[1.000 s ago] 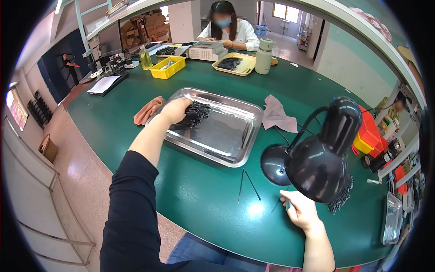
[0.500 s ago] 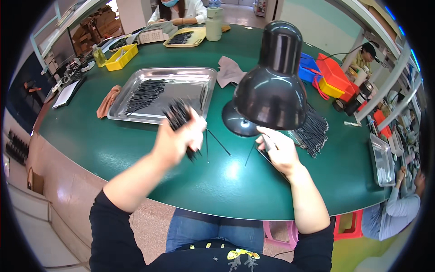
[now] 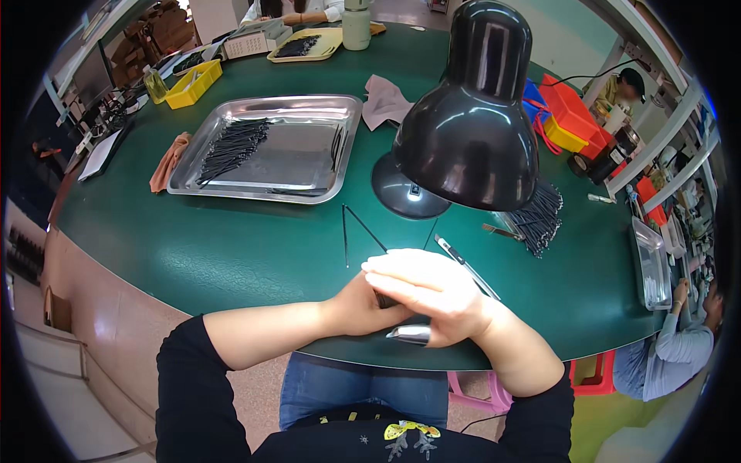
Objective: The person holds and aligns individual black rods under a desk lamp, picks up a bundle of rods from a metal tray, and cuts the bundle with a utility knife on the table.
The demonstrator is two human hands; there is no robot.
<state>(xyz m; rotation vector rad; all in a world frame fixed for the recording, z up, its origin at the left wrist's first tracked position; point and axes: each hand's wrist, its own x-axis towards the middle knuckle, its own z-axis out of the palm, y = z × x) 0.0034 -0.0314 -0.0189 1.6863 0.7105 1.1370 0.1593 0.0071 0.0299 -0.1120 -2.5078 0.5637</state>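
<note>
Clasping dark bundle (image 3: 384, 301) in left hand (image 3: 361, 307), mostly hidden; right hand (image 3: 434, 292) lies flat across. Loosening could spill it; sweeping right, I could hit utility knife (image 3: 468, 268).

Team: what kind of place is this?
Probably a small-parts workshop: a metal tray with a pile of thin black pieces, a black desk lamp over the green worktable, and a co-worker across it.

Green table (image 3: 193, 262): metal tray (image 3: 305, 154), black rods (image 3: 345, 236), lamp (image 3: 471, 131), utility knife (image 3: 468, 267).
</note>
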